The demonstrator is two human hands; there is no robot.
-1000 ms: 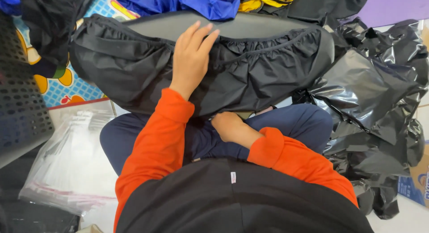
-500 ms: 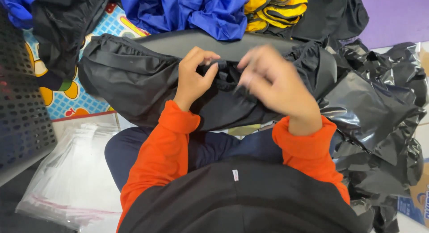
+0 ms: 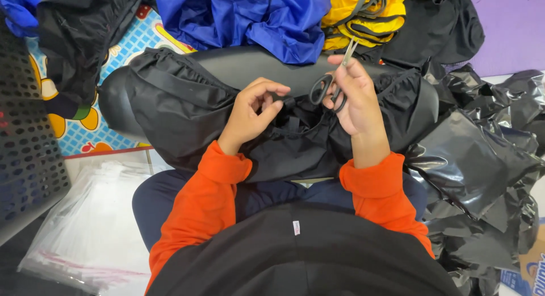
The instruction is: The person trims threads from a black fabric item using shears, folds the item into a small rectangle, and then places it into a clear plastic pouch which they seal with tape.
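Observation:
A black gathered fabric cover (image 3: 181,111) is stretched over a dark oval form (image 3: 238,66) in front of me. My left hand (image 3: 252,111) pinches a small bit of the black fabric near its middle, thumb and fingers closed on it. My right hand (image 3: 355,97) holds black-handled scissors (image 3: 332,83) upright, blades pointing up and away, just right of the pinched spot. Both sleeves are orange.
Blue fabric (image 3: 255,17) and yellow fabric (image 3: 363,12) are piled behind the form. Crumpled black plastic (image 3: 482,165) lies at the right. A dark perforated crate (image 3: 25,154) stands at the left, with clear plastic bags (image 3: 96,228) beside my knee and a colourful mat (image 3: 122,46) below.
My right hand has come up from my lap and now holds the scissors still by the fabric. My left hand went from lying flat on the cover to pinching it.

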